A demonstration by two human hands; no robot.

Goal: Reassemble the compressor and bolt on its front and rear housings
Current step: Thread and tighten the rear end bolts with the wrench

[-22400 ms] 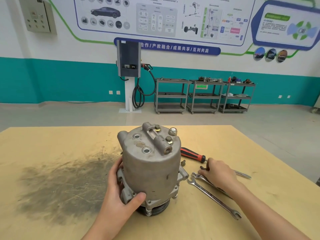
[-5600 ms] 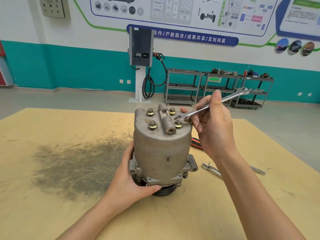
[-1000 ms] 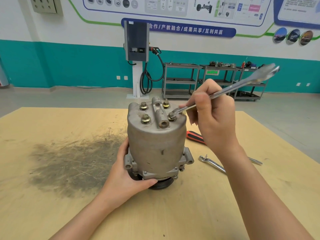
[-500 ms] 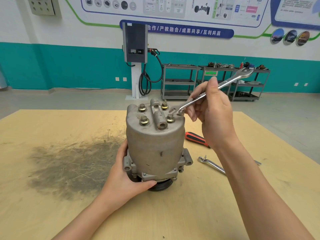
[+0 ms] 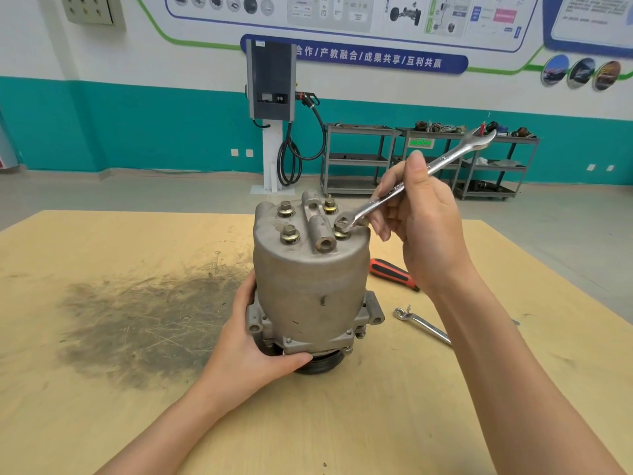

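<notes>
Right grip (image 5: 421, 228) pinching wrench (image 5: 442, 162) just over near-right bolt (image 5: 342, 231), left grip (image 5: 253, 354) clasping upright compressor (image 5: 310, 286) at base on surface (image 5: 411, 423); tightening housing bolts, next reseating the wrench squarely.

My left hand (image 5: 250, 351) covers the near lower flange of the compressor (image 5: 310, 286), and my fingers vanish behind its body. Under it, the pulley (image 5: 320, 366) shows only as a dark sliver. My right hand (image 5: 424, 231) hides the middle of the wrench (image 5: 445, 159) shaft. Below that wrist, my forearm cuts across the second wrench (image 5: 421, 323) and screwdriver (image 5: 390, 273), hiding their far ends. Wall poster print is too small to read.
</notes>
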